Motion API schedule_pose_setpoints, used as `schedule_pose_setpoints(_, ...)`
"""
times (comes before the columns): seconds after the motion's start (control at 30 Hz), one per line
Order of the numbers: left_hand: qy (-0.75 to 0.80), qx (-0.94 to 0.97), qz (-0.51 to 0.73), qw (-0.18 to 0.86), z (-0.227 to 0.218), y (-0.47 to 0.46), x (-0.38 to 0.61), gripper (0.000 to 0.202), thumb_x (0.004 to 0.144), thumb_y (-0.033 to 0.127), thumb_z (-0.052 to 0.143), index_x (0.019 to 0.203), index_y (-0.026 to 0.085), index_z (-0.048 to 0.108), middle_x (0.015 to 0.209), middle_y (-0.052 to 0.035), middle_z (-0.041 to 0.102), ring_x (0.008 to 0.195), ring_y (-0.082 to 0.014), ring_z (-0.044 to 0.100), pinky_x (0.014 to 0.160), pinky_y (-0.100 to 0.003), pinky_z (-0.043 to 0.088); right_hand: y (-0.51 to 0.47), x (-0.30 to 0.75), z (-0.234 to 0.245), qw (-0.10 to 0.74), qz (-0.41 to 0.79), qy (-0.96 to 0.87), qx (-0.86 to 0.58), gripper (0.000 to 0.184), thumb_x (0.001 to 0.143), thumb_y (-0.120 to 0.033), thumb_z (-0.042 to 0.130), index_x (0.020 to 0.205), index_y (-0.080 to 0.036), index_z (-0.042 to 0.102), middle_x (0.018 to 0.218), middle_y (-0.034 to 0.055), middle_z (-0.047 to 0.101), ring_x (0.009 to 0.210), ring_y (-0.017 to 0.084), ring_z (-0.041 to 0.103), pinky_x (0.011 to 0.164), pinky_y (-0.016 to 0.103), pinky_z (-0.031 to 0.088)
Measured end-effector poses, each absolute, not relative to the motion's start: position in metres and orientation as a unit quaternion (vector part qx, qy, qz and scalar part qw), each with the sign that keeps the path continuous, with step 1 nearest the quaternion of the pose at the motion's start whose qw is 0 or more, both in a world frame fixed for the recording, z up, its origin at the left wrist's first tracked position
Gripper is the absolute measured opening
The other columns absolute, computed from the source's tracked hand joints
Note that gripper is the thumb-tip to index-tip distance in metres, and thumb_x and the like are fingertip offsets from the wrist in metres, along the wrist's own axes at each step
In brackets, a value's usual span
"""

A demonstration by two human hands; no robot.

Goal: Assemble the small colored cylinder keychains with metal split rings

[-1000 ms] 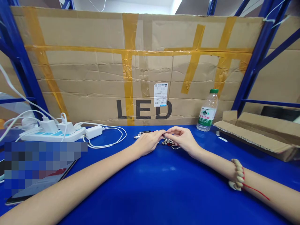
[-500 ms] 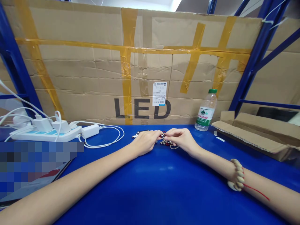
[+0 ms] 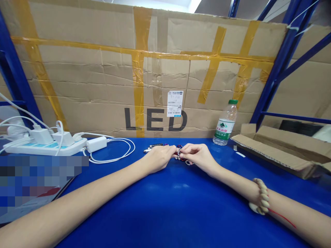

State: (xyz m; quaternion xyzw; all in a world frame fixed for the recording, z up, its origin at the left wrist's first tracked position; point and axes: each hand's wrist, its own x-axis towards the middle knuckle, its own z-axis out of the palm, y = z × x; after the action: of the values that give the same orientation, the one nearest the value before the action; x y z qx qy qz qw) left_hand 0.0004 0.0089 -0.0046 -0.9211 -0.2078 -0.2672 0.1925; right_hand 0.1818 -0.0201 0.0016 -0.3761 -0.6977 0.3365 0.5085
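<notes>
My left hand (image 3: 160, 159) is closed, its thumb and fingers pinched around a small shiny metal piece (image 3: 179, 151) with some red beside it. From the other side, the thumb and fingertips of my right hand (image 3: 200, 157) pinch the same piece; its exact kind is too small to make out. Below and behind the fingertips lies a cluster of small silver and red parts, partly covered by the hands. A thin metal ring (image 3: 189, 163) shows under my right fingers. Slim pen-like rods (image 3: 148, 150), black and silver, stick out behind my left hand.
A white power strip (image 3: 72, 148) with plugs and cables stands at the left of the blue table (image 3: 160, 210). A water bottle (image 3: 224, 124) and an open cardboard box (image 3: 274, 156) are at the right. A large taped carton (image 3: 103, 82) walls off the back.
The fingertips have shifted slightly against each other, and the metal piece shows at a different angle between them. The whole view has moved a little.
</notes>
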Motion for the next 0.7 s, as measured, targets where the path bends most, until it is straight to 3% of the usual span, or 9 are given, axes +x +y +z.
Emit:
schedule_pose_setpoints(0.47,-0.21,-0.903,-0.267,0.263,-0.0026,0.0067,0.0013,0.026,0.092,0.021,0.023,0.086,0.016,0.048,0.074,-0.0044,0.058,0.072,-0.0153,0.057,0.063,-0.026,0.043,-0.0244,0.1783,0.0047,0.473,0.379,-0.663,-0.439,0.032,0.053,-0.042,0.073,0.057,-0.014,0.058,0.056,-0.0006,0.057,0.039,0.005,0.041,0.039,0.02,0.031)
schedule_pose_setpoints(0.7,-0.186,-0.895,-0.298,0.274,-0.002,0.0072,0.002,0.025,0.092,0.021,0.025,0.093,0.014,0.049,0.074,-0.0041,0.06,0.072,-0.0142,0.059,0.064,-0.025,0.046,-0.0227,0.1787,0.0044,0.462,0.395,-0.652,-0.453,0.035,0.057,-0.046,0.071,0.06,-0.014,0.058,0.043,-0.0047,0.048,0.037,0.004,0.038,0.038,0.019,0.026)
